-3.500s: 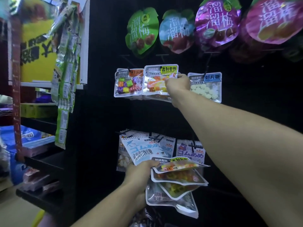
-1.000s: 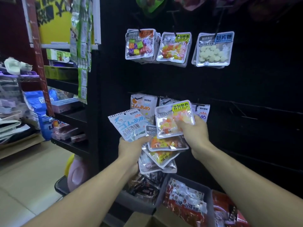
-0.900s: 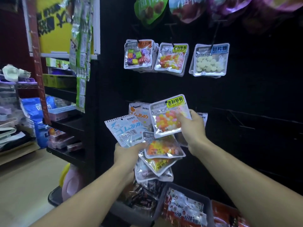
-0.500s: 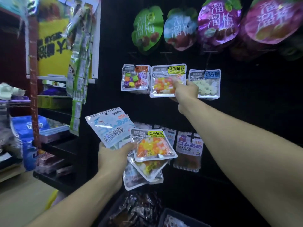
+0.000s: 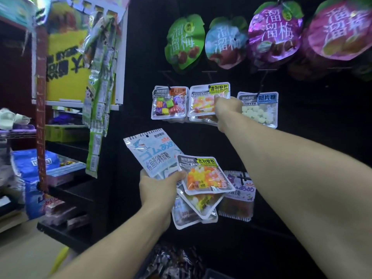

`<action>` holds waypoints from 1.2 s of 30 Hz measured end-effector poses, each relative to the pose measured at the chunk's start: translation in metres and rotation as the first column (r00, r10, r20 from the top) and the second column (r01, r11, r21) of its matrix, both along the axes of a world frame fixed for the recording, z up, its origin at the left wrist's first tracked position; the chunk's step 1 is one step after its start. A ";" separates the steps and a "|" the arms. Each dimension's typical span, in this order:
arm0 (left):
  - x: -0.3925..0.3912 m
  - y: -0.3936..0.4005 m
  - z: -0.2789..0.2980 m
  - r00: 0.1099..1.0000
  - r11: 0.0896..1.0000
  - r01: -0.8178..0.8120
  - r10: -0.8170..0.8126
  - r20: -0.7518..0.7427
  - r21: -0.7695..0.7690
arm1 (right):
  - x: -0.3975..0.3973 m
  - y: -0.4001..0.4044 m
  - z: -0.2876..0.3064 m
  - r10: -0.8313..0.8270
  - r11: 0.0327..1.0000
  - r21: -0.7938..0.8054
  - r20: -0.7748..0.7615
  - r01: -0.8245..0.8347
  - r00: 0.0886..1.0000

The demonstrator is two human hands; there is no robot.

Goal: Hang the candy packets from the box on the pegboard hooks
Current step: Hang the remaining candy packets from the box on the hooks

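Your right hand (image 5: 228, 109) has its grip pinched on the orange-yellow candy packet (image 5: 207, 101), held up at the pegboard (image 5: 302, 137) in the middle row, between the cube-candy packet (image 5: 169, 103) and white-tablet packet (image 5: 259, 109); your left hand (image 5: 159, 188) grips a fanned stack of packets (image 5: 193, 178) lower down

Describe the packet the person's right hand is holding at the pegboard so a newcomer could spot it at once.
Start at the black pegboard and find the row of small clear packets below the big plum bags. The middle one, gripped by the right hand, is the target packet. It holds orange, yellow and white beans under a yellow label, unlike the cube candies left and white tablets right.
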State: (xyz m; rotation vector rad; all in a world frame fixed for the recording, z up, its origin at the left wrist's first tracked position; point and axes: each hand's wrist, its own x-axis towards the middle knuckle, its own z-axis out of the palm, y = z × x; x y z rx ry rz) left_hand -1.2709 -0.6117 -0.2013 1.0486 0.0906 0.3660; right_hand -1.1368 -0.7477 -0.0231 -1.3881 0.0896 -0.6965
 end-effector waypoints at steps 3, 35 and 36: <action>0.001 0.000 -0.005 1.000 1.000 0.009 -0.009 -0.010 0.012 | 0.003 -0.006 0.001 -0.019 1.000 -0.015 -0.025 0.019 1.000; -0.027 -0.009 -0.016 0.999 0.999 0.033 -0.033 -0.015 0.018 | -0.138 -0.070 -0.144 0.137 0.686 -0.602 -0.446 -0.409 0.885; -0.029 -0.011 -0.014 0.999 0.999 0.034 -0.034 -0.017 0.021 | -0.140 -0.072 -0.143 0.163 0.727 -0.549 -0.447 -0.413 0.880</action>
